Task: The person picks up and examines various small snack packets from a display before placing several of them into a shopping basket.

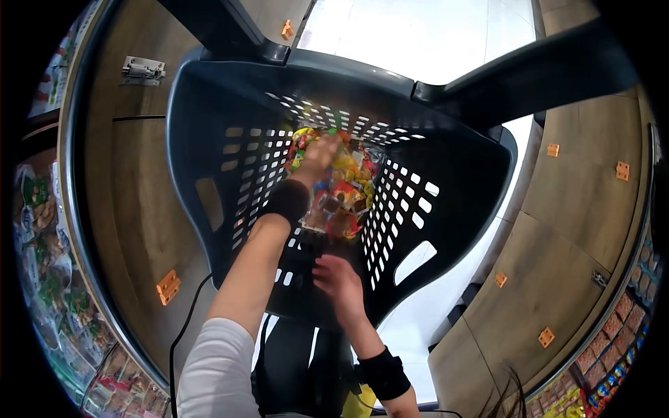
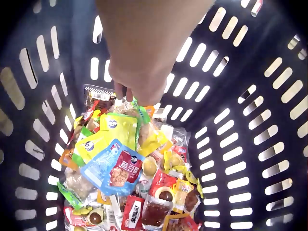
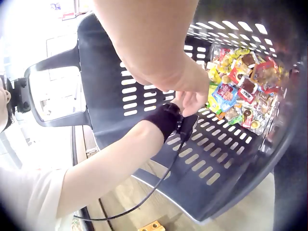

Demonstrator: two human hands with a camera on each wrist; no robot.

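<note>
A dark perforated shopping basket (image 1: 460, 167) holds a pile of small wrapped snacks (image 1: 348, 191). My left hand (image 1: 322, 155) reaches deep inside to the far part of the pile. In the left wrist view its fingers point down at a green-edged packet (image 2: 143, 113), the fingertips partly hidden; I cannot tell whether they grip it. A yellow packet (image 2: 113, 130) and a blue-and-red packet (image 2: 120, 168) lie on top nearby. My right hand (image 1: 339, 282) hangs over the near side of the basket, fingers loosely bent, holding nothing. Just beyond it is a blurred red packet (image 1: 341, 224).
Dark handle bars (image 1: 536, 70) rise from the far rim. Wooden cabinet fronts (image 1: 578, 202) flank the basket, with shelves of packaged food (image 1: 52, 244) along the left edge. A black cable (image 1: 175, 341) runs beside my left arm.
</note>
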